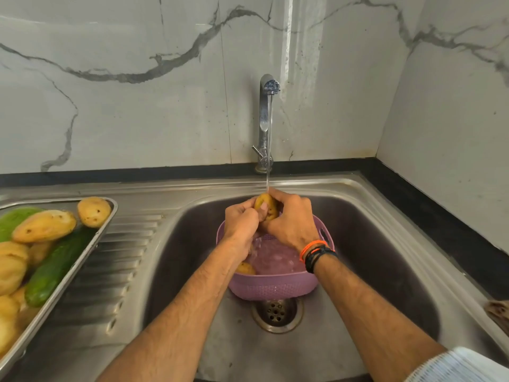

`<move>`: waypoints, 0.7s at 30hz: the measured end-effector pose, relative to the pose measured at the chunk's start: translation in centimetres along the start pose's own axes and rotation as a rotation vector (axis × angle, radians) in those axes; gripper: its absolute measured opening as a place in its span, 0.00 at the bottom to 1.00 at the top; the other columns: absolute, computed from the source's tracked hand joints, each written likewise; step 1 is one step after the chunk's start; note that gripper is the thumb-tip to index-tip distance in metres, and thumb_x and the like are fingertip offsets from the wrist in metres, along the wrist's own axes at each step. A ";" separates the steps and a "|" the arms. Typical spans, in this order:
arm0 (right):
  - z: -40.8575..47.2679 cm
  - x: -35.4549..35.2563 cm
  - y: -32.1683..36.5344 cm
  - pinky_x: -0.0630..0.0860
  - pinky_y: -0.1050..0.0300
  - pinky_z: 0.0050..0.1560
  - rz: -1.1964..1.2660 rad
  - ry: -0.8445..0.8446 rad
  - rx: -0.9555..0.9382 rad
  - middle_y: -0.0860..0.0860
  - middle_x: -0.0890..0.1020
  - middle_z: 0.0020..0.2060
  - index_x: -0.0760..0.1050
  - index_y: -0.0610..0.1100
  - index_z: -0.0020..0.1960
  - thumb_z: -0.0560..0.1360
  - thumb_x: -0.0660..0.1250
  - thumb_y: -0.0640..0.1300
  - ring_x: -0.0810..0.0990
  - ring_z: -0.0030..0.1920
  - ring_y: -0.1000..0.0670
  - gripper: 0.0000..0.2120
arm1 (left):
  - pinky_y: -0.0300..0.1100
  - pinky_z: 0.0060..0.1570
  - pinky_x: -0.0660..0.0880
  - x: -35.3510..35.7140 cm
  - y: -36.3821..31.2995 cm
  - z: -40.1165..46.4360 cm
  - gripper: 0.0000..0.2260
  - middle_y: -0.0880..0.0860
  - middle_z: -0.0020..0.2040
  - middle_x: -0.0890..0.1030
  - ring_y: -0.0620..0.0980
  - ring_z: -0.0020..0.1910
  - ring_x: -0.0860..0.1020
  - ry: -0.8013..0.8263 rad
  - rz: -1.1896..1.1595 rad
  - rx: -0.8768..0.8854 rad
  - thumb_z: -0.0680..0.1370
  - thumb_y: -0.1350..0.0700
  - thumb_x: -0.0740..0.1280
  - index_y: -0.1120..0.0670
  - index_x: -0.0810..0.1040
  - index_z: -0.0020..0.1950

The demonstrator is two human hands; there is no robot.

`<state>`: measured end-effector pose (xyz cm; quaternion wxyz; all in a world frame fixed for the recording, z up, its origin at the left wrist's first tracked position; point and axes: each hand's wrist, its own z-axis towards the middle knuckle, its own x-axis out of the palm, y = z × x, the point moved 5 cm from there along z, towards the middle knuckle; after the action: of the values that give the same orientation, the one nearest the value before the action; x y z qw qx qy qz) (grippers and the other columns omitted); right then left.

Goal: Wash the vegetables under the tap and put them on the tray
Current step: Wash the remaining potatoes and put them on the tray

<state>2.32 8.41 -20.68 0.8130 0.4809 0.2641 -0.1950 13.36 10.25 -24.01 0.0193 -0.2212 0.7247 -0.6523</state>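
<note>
Both my hands hold one yellow-brown potato (268,204) under the thin stream of water from the steel tap (266,114). My left hand (242,220) grips its left side and my right hand (292,219) wraps round its right side. Below them a purple perforated basket (275,288) stands in the sink with water in it and another potato (245,268) at its left wall. At the left, a steel tray (106,232) on the drainboard holds several potatoes (44,226), a cucumber (57,267) and something green (13,220).
The steel sink basin (385,257) has its drain (276,312) just in front of the basket. A ribbed drainboard (121,257) lies between tray and basin. A brown cloth (498,312) sits on the sink's right rim. Marble walls stand behind and to the right.
</note>
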 end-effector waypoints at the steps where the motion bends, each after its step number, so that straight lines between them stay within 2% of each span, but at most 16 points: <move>1: 0.0 -0.1 -0.1 0.75 0.65 0.57 0.021 0.005 0.014 0.46 0.85 0.52 0.77 0.43 0.67 0.71 0.74 0.44 0.82 0.52 0.49 0.25 | 0.47 0.46 0.82 0.1 0.0 0.0 0.10 0.53 0.40 0.86 0.48 0.41 0.85 0.001 -0.006 -0.006 0.80 0.64 0.66 0.52 0.84 0.49; 3: -0.2 -0.4 -0.2 0.73 0.69 0.52 0.049 -0.013 0.030 0.46 0.85 0.49 0.79 0.43 0.64 0.68 0.77 0.42 0.82 0.50 0.50 0.25 | 0.47 0.46 0.82 0.2 0.0 0.0 0.09 0.54 0.41 0.86 0.49 0.41 0.85 -0.018 -0.032 -0.017 0.80 0.65 0.66 0.54 0.84 0.50; 7: -0.2 -0.4 0.0 0.78 0.62 0.52 0.071 -0.054 0.038 0.48 0.85 0.45 0.82 0.43 0.56 0.66 0.78 0.43 0.83 0.47 0.49 0.18 | 0.45 0.41 0.82 0.1 -0.1 0.0 0.07 0.53 0.39 0.86 0.48 0.39 0.85 -0.036 -0.097 -0.032 0.80 0.65 0.66 0.56 0.83 0.50; 10: 0.2 -0.1 -0.5 0.75 0.66 0.51 0.086 0.023 0.064 0.51 0.83 0.47 0.80 0.45 0.60 0.65 0.79 0.44 0.81 0.50 0.51 0.24 | 0.50 0.48 0.82 0.1 0.0 0.0 0.08 0.55 0.44 0.86 0.51 0.46 0.85 -0.028 -0.076 -0.035 0.79 0.65 0.67 0.55 0.83 0.52; 13: 0.3 0.0 -1.0 0.74 0.65 0.56 0.102 0.044 0.083 0.52 0.82 0.51 0.78 0.45 0.65 0.65 0.79 0.44 0.80 0.54 0.52 0.29 | 0.53 0.53 0.81 0.2 0.1 0.0 0.07 0.58 0.49 0.86 0.55 0.52 0.84 -0.039 -0.061 -0.035 0.79 0.64 0.68 0.54 0.83 0.50; 15: 0.2 -0.2 -0.9 0.76 0.64 0.58 0.125 0.018 0.074 0.52 0.82 0.50 0.79 0.45 0.64 0.66 0.78 0.44 0.81 0.53 0.53 0.27 | 0.51 0.51 0.82 0.2 0.1 0.0 0.06 0.58 0.49 0.86 0.55 0.52 0.84 -0.030 -0.083 -0.048 0.79 0.63 0.68 0.54 0.83 0.49; 17: 0.3 -0.3 -1.1 0.79 0.59 0.59 0.185 -0.003 0.084 0.51 0.84 0.52 0.79 0.45 0.63 0.65 0.80 0.45 0.82 0.53 0.53 0.27 | 0.48 0.44 0.82 0.1 0.1 0.0 0.04 0.59 0.49 0.85 0.55 0.51 0.84 0.002 -0.139 -0.097 0.79 0.60 0.68 0.57 0.82 0.52; 19: 0.5 -0.1 -1.5 0.77 0.57 0.63 0.264 0.032 0.119 0.50 0.83 0.57 0.77 0.45 0.67 0.64 0.81 0.44 0.81 0.58 0.54 0.32 | 0.47 0.39 0.81 -0.2 0.1 0.0 0.08 0.61 0.48 0.84 0.56 0.50 0.84 0.033 -0.225 -0.175 0.81 0.57 0.67 0.60 0.79 0.56; 21: 0.6 0.1 -1.5 0.76 0.55 0.65 0.229 0.066 0.106 0.50 0.82 0.61 0.74 0.45 0.69 0.66 0.80 0.45 0.80 0.61 0.53 0.33 | 0.48 0.39 0.81 -0.3 0.1 -0.1 0.09 0.62 0.47 0.83 0.55 0.47 0.83 0.046 -0.284 -0.209 0.82 0.58 0.65 0.62 0.78 0.57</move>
<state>1.71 7.20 -21.53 0.7944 0.5562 0.2233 -0.0987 13.56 10.41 -24.15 -0.1128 -0.3072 0.7504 -0.5743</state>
